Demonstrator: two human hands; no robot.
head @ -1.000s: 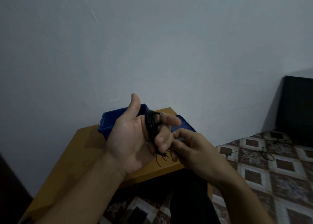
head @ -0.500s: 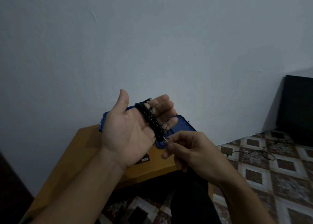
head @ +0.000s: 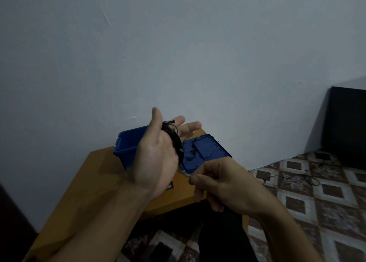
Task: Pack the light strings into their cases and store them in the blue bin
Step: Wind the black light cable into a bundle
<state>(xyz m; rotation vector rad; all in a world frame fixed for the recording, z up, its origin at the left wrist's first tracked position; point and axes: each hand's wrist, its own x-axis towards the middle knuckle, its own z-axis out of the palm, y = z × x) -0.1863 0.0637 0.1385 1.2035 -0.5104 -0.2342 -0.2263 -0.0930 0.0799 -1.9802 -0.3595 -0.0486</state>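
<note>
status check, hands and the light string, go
Left hand open, light string coiled round it. Right hand pinches its loose end. Blue bin behind, blue lid beside it.

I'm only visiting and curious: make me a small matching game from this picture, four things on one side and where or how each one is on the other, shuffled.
Things:
1. light string
2. blue bin
3. blue lid
4. right hand

States:
A. lies flat on the wooden table
B. pinches the string's loose end
C. wound round the left hand at its fingers
D. stands on the table, behind the left hand

Pairs: 1-C, 2-D, 3-A, 4-B
</note>
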